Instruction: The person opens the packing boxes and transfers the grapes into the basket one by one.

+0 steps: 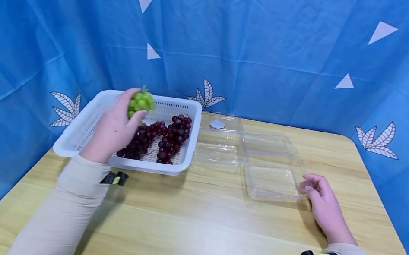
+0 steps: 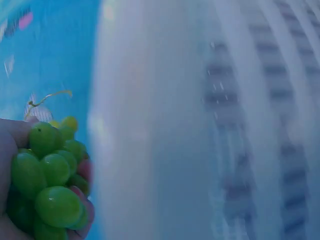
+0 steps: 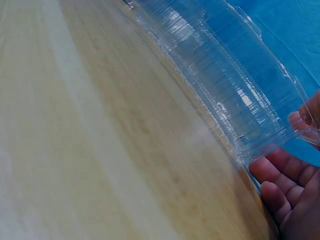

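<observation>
My left hand (image 1: 112, 127) grips a bunch of green grapes (image 1: 141, 102) and holds it over the white plastic basket (image 1: 182, 170). In the left wrist view the green grapes (image 2: 57, 185) sit between fingers and palm, a thin stem sticking up. Dark red grapes (image 1: 177, 137) lie in the basket, to the right of that hand. On the right, my right hand (image 1: 323, 205) pinches the side edge of an open clear plastic clamshell container (image 1: 271, 180). Up close, its fingers (image 3: 272, 172) are curled at the corner of the clear container (image 3: 220, 80).
Another open clear clamshell (image 1: 219, 145), with a white sticker (image 1: 217, 124) on its lid, lies between the basket and the right-hand container. All stand on a wooden table (image 1: 190, 230). A blue patterned curtain (image 1: 278, 46) hangs behind and at the sides.
</observation>
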The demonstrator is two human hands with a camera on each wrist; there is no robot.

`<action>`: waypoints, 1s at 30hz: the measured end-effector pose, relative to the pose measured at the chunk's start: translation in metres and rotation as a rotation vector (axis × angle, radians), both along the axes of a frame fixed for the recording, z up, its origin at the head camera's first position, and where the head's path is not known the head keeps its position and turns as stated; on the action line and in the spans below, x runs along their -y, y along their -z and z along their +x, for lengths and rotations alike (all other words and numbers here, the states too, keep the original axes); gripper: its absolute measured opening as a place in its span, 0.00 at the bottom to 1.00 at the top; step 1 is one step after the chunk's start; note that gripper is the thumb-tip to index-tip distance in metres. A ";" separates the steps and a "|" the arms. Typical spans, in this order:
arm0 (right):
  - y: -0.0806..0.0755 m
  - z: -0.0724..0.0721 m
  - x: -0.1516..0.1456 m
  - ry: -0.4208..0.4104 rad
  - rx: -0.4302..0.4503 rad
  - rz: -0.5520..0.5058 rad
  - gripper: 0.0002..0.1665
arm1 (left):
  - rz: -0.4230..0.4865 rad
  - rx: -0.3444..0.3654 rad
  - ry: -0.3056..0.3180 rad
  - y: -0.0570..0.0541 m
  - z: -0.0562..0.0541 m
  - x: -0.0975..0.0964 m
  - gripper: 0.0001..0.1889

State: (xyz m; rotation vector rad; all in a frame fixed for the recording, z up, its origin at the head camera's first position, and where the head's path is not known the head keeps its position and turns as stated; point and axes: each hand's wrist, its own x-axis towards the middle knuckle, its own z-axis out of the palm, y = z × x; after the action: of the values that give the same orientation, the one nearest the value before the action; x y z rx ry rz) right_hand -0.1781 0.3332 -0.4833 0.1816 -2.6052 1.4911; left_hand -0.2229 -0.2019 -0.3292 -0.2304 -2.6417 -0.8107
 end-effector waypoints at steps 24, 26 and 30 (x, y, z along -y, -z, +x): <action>0.002 0.001 0.001 0.003 -0.022 -0.021 0.20 | -0.201 0.357 -0.197 0.050 -0.022 0.088 0.33; 0.002 0.002 0.001 0.003 -0.023 -0.020 0.20 | -0.229 0.372 -0.196 0.052 -0.023 0.087 0.33; 0.003 0.002 0.001 0.002 -0.020 -0.021 0.20 | -0.266 0.391 -0.200 0.055 -0.022 0.087 0.34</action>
State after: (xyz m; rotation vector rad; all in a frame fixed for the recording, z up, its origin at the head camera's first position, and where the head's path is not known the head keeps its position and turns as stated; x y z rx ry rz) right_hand -0.1763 0.3320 -0.4863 0.1901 -2.5725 1.5078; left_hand -0.2453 -0.2892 -0.3844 0.1406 -3.0743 -0.4747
